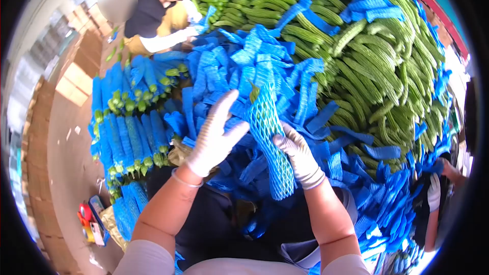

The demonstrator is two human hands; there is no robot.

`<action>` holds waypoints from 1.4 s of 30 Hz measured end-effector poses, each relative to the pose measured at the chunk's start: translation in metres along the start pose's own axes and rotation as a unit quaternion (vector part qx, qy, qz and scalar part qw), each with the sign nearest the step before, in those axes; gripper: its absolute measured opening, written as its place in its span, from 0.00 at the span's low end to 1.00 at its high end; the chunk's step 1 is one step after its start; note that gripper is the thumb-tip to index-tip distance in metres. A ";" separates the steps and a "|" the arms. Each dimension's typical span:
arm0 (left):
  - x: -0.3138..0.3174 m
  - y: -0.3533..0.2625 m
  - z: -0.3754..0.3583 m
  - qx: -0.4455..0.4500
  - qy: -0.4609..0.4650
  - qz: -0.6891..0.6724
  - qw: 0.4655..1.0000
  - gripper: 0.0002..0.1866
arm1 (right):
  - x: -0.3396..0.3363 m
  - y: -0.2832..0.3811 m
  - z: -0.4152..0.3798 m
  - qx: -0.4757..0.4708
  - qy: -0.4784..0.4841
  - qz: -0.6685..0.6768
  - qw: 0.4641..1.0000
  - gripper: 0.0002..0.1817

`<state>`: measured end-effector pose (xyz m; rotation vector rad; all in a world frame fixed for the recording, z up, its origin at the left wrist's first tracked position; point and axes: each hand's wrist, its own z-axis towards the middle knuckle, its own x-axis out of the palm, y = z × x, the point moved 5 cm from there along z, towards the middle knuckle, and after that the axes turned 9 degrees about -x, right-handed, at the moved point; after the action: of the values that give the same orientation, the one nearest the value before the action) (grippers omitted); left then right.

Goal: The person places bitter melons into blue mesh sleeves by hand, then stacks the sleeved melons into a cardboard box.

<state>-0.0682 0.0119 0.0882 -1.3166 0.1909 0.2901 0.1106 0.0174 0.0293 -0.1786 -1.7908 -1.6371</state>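
Note:
My right hand [299, 157], in a pale striped glove, is closed around the lower half of a long green gourd in a blue foam net sleeve [268, 140]. The gourd shows through the stretched mesh, and a bit of green stem sticks out at its upper end. To its left, my left hand [214, 135], gloved the same way, has its fingers spread and holds nothing. Loose blue net sleeves [209, 69] lie heaped behind and beneath both hands.
A large pile of bare green gourds [372, 66] rises at the upper right. Sleeved gourds [130, 140] lie stacked in rows at left. A person [158, 15] works at upper left; another person's gloved hand [433, 192] shows at far right. Cardboard boxes [76, 81] stand leftward.

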 end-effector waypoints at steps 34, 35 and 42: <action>-0.287 0.354 -0.058 -0.383 -0.129 0.548 0.732 0.39 | -0.027 -0.058 0.029 0.033 0.003 -0.527 0.849 0.19; -0.278 0.365 -0.069 -0.437 -0.031 0.615 0.656 0.38 | -0.019 -0.071 0.036 -0.012 0.041 -0.576 0.816 0.18; -0.256 0.323 -0.057 -0.264 -0.098 0.501 0.818 0.31 | -0.030 -0.173 0.085 0.165 0.254 -0.769 0.563 0.26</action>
<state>-0.4120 0.0029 -0.1470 -1.6212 0.6673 1.4619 0.0074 0.0724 -0.1266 2.3874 -1.5415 -1.7714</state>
